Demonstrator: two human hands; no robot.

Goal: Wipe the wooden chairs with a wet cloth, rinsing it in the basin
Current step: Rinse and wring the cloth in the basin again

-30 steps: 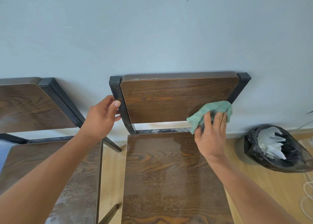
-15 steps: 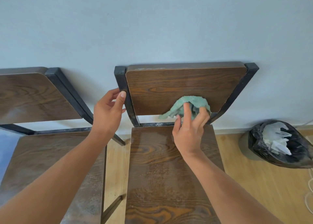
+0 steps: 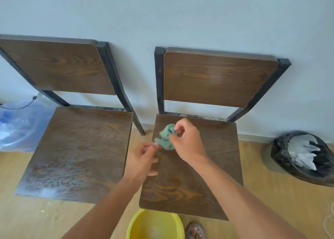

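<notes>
Two dark wooden chairs with black metal frames stand side by side against a pale wall. Over the seat of the right chair [image 3: 213, 159] my right hand [image 3: 188, 141] holds a crumpled green cloth [image 3: 167, 136] in its fingertips. My left hand [image 3: 142, 159] is just below and left of it and pinches a hanging corner of the cloth. The left chair [image 3: 79, 148] has a streaked, wet-looking seat. A yellow basin [image 3: 144, 220] sits on the floor at the bottom edge, in front of the right chair.
A bin lined with a black bag [image 3: 303, 157] holding white plastic stands at the right. A bluish clear plastic bag [image 3: 19, 125] lies left of the left chair. A foot in a sandal [image 3: 196, 232] shows beside the basin. The floor is light wood.
The view has pulled back and both chairs and the basin now show. My right hand brought the cloth off the backrest down over the seat. My left hand left the frame and took a cloth corner.
</notes>
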